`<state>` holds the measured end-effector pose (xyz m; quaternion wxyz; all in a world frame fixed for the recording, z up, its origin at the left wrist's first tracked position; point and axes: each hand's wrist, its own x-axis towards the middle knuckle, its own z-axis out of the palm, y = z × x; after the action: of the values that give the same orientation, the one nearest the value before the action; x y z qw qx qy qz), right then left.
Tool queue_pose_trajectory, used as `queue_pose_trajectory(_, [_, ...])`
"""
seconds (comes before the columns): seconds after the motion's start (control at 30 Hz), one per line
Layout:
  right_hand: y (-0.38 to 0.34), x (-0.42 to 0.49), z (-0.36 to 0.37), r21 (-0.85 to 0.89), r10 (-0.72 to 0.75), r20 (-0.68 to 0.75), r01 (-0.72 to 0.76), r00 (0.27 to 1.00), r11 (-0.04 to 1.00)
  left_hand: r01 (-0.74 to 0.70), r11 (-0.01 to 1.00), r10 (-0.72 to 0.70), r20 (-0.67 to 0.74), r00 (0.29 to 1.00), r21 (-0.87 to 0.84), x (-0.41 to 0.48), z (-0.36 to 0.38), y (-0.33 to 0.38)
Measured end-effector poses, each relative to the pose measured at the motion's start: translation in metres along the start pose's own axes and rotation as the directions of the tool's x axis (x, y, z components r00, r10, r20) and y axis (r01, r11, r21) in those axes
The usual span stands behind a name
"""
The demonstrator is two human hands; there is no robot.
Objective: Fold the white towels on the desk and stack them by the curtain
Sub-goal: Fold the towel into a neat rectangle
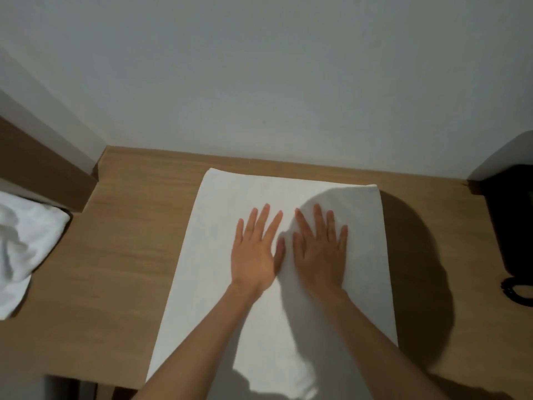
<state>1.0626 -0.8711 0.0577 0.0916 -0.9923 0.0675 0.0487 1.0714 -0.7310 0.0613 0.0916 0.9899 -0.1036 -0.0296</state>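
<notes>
The left hand (255, 251) and right hand (320, 252) lie side by side, fingers straight, palms pressed on the flat white rectangular towel (219, 209). It lies mid-way across the light brown wooden surface (124, 255), long axis running from the near edge toward the wall. A crumpled white towel (26, 241) sits far left, a black telephone (510, 226) far right.

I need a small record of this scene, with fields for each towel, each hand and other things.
flat towel: white, spread on the wooden desk
left hand: open, palm down on the flat towel
right hand: open, palm down, beside the left hand
crumpled towel: white, far left
other: black telephone, far right
</notes>
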Motion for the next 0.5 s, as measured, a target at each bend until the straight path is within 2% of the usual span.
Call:
queue_pose_trajectory(0.1, [0.024, 0.000, -0.005, 0.017, 0.007, -0.021, -0.006, 1.000, 1.000, 0.118, 0.992, -0.118, -0.015, 0.993, -0.036, -0.003, -0.005, -0.026])
queue_pose_trajectory(0.2, [0.054, -0.003, -0.011, 0.009, 0.077, -0.045, -0.077, 0.996, 0.997, 0.232, 0.972, -0.233, -0.038, 0.972, -0.029, -0.012, -0.012, -0.060])
queue_pose_trajectory(0.37, [0.082, -0.010, -0.025, 0.017, 0.172, 0.004, -0.172, 0.985, 0.985, 0.242, 0.969, -0.242, 0.009, 0.970, -0.050, -0.020, -0.023, -0.089])
queue_pose_trajectory(0.43, [0.077, -0.013, -0.031, -0.031, 0.207, 0.042, -0.206, 0.977, 0.978, 0.268, 0.962, -0.268, -0.002, 0.963, -0.045, -0.025, -0.029, -0.078])
queue_pose_trajectory(0.5, [0.058, -0.019, -0.035, -0.083, 0.194, 0.016, -0.192, 0.981, 0.978, 0.220, 0.972, -0.225, -0.054, 0.973, -0.082, -0.037, -0.031, -0.051])
